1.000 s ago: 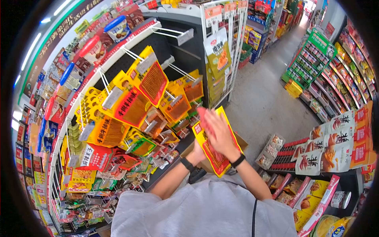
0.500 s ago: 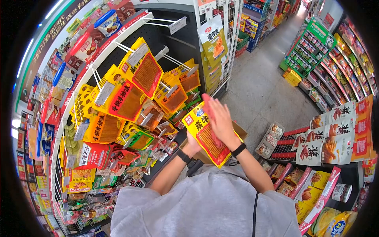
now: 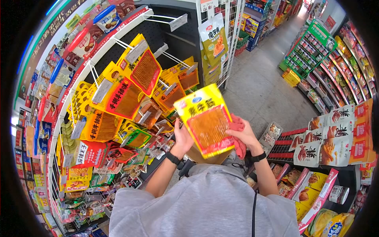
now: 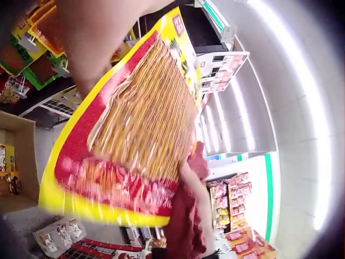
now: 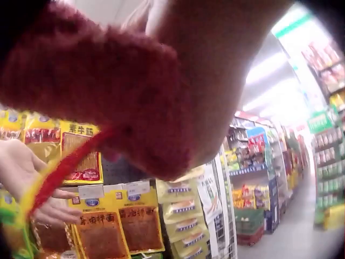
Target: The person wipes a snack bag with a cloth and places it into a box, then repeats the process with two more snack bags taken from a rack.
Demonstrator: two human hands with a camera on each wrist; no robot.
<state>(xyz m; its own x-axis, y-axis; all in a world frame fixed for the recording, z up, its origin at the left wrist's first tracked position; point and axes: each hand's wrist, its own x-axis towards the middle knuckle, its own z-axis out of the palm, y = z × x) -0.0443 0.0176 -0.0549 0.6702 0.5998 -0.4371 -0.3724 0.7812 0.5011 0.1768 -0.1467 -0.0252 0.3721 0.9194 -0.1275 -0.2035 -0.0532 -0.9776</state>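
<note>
A yellow and red snack packet with a clear window is tilted in front of the chest in the head view. My right hand pinches its right edge and also holds a bunched red cloth. That cloth fills much of the right wrist view, the packet seen edge-on below it. My left hand is at the packet's left side; in the right wrist view its fingers are straight and spread behind the packet. In the left wrist view the packet's front faces the camera.
Similar yellow packets hang on hooks of the rack at left, with price tags in front. A cardboard box is below. At right stand white and orange pouches above boxed snacks. An aisle runs ahead.
The right hand with the cloth has come off the packet's face to its right edge. The packet has turned and shifted, showing its whole front. The left hand's fingers have come away from under it.
</note>
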